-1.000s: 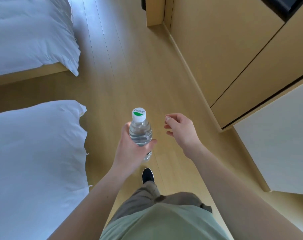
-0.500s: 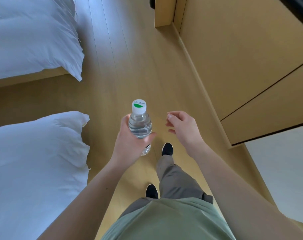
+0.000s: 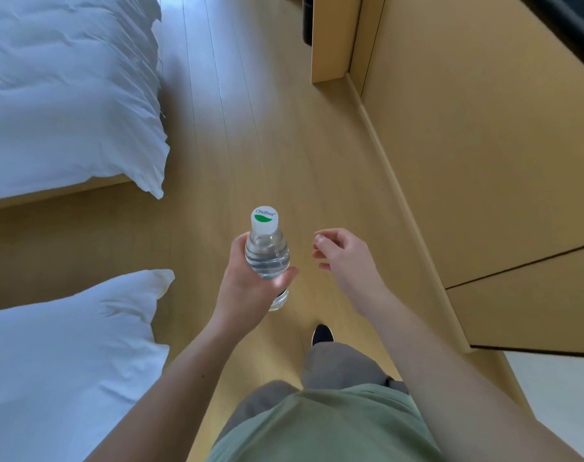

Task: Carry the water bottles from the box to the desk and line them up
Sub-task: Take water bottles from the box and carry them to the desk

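Clear plastic water bottle [image 3: 266, 258] with white, green-marked cap, upright in left hand [image 3: 250, 288], mid-frame over pale wooden floor [image 3: 250, 145].

Left hand's fingers and thumb wrap the bottle's body, cap toward 12 o'clock; right hand [image 3: 345, 258] at 3 o'clock of bottle, apart from it, fingers loosely curled, holding nothing; white duvets [image 3: 67, 95] at 9 and 10 o'clock; tan wooden cabinet [image 3: 484, 145] at 2 o'clock; black shoe [image 3: 322, 334] at 5 o'clock.

Wood floor [image 3: 267, 135]; black shoe [image 3: 322, 334] on it.
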Demonstrator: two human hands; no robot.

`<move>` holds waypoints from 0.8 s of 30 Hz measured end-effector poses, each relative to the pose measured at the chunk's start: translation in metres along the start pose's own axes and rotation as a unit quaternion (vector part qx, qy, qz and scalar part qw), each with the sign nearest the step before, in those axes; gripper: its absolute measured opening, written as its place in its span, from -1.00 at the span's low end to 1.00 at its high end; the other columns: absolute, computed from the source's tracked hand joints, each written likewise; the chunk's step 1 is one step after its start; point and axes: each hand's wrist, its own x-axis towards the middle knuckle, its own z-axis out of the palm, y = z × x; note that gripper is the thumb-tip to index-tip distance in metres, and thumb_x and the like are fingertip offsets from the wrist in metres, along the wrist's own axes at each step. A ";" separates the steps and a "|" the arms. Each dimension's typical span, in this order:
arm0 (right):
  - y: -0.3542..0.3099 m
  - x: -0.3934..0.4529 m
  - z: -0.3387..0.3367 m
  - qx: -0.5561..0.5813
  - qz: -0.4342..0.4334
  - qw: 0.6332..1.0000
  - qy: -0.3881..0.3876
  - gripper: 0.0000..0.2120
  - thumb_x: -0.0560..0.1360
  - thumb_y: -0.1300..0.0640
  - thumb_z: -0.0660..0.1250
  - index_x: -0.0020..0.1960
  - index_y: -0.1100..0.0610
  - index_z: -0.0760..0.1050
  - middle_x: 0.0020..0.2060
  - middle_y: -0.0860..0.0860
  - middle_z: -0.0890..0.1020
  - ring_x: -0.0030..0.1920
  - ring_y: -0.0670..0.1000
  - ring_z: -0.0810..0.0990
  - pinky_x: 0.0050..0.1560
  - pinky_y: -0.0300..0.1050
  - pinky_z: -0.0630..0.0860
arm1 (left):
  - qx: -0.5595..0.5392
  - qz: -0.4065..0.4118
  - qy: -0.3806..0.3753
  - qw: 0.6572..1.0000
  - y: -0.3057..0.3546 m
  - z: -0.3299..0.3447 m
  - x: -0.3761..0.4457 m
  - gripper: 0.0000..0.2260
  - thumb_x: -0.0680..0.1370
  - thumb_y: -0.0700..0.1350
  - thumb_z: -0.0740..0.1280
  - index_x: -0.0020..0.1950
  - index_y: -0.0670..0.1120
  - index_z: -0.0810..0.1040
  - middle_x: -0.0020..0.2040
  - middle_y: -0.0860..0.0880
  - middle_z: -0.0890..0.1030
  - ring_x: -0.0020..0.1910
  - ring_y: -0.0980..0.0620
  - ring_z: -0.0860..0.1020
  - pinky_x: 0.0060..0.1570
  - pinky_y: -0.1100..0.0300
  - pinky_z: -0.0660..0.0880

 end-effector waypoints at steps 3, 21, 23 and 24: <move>-0.019 0.035 -0.001 -0.007 0.002 1.000 -0.006 -0.90 0.61 0.03 0.31 0.03 -0.05 0.61 -0.08 -0.09 0.70 0.01 -0.04 0.69 0.17 0.09 0.63 | -0.007 -0.001 0.004 1.000 0.009 0.000 0.034 -0.39 0.36 0.02 0.62 0.28 0.19 0.37 0.04 0.29 0.59 0.01 0.23 0.63 0.00 0.15 0.57; -0.143 0.259 0.073 -0.019 -0.012 1.000 0.020 -0.92 0.60 0.05 0.32 0.00 -0.04 0.60 -0.09 -0.07 0.69 -0.01 -0.02 0.69 0.16 0.15 0.63 | -0.031 0.016 -0.024 0.999 0.048 -0.045 0.296 -0.38 0.36 -0.03 0.65 0.30 0.14 0.39 0.03 0.29 0.60 0.01 0.24 0.63 0.08 0.06 0.61; -0.163 0.284 0.089 -0.013 -0.014 0.999 0.030 -0.92 0.60 0.05 0.32 0.01 -0.03 0.60 -0.08 -0.07 0.69 -0.01 -0.02 0.69 0.15 0.14 0.63 | -0.026 0.029 -0.036 0.999 0.056 -0.060 0.329 -0.38 0.37 -0.02 0.65 0.30 0.14 0.39 0.03 0.28 0.60 0.01 0.22 0.63 0.08 0.05 0.62; -0.171 0.296 0.097 -0.008 -0.015 0.999 0.031 -0.92 0.61 0.06 0.32 0.01 -0.03 0.60 -0.08 -0.07 0.69 -0.02 -0.03 0.69 0.15 0.13 0.63 | -0.022 0.036 -0.041 0.998 0.059 -0.069 0.345 -0.38 0.36 0.00 0.64 0.29 0.16 0.39 0.04 0.27 0.61 0.02 0.22 0.64 0.08 0.05 0.62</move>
